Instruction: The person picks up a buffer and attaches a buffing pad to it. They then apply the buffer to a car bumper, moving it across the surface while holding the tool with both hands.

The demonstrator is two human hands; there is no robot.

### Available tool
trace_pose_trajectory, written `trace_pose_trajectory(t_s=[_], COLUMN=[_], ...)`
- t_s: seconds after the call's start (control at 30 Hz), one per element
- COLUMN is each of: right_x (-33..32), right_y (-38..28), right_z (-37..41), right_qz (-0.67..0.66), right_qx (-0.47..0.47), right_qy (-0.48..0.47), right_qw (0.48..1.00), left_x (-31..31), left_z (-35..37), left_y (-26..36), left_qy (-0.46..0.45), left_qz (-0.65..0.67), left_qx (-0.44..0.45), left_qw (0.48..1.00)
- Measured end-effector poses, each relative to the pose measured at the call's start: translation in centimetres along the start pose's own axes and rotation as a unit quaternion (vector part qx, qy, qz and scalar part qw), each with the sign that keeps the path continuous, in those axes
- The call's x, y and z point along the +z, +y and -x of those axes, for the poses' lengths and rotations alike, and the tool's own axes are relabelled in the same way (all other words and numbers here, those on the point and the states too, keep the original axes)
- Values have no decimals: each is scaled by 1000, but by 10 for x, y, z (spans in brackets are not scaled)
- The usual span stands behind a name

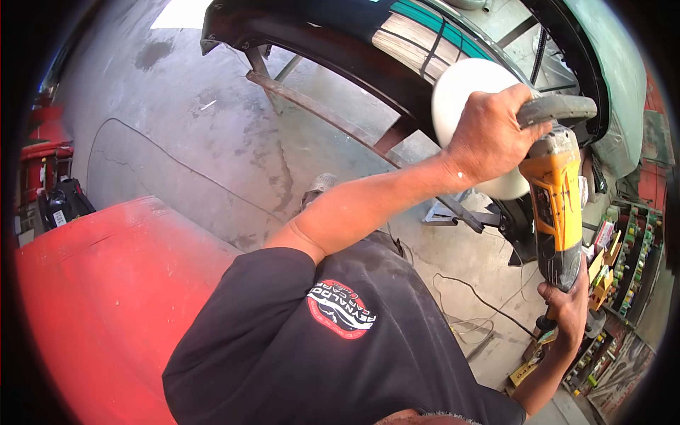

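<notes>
A yellow and black polisher [556, 202] is held out in front of me, tilted, with a large white round pad [464, 88] at its head. My left hand [492, 131] is closed around the grey loop handle [559, 110] near the head and hides part of the pad. Lower down, my right hand [572, 304] wraps the black rear end of the tool, where the cord comes out. The pad overlaps the edge of a glossy black car bumper [326, 35] in this view.
The bumper rests on a metal stand [319, 110]. A red car panel [120, 283] lies close on my left. Cords [191, 180] run over the concrete floor [212, 134]. Shelves of small items [630, 262] stand at right, beside a plastic-covered green surface [616, 85].
</notes>
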State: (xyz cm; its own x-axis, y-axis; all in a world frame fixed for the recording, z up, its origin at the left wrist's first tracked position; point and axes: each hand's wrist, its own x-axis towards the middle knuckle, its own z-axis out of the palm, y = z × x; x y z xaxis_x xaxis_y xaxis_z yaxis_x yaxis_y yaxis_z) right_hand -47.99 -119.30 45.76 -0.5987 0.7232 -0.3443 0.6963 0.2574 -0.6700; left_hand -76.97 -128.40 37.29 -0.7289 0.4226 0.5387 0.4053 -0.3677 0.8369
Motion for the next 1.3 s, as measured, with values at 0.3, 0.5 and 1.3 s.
trace_pose_trajectory(t_s=[0.3,0.5,1.3], right_x=[-47,-50,62], right_y=[71,53,-179], right_z=[54,51,14], right_qz=[-66,-31,56], right_qx=[91,57,-197], right_qy=[65,72,-70], right_qw=[992,995,976], left_x=[110,84,-199], left_z=[34,27,-42], left_y=[-3,2,62], left_qy=[-94,-64,175], left_qz=[88,101,-59], left_qx=[-42,-35,68], left_qw=[991,992,980])
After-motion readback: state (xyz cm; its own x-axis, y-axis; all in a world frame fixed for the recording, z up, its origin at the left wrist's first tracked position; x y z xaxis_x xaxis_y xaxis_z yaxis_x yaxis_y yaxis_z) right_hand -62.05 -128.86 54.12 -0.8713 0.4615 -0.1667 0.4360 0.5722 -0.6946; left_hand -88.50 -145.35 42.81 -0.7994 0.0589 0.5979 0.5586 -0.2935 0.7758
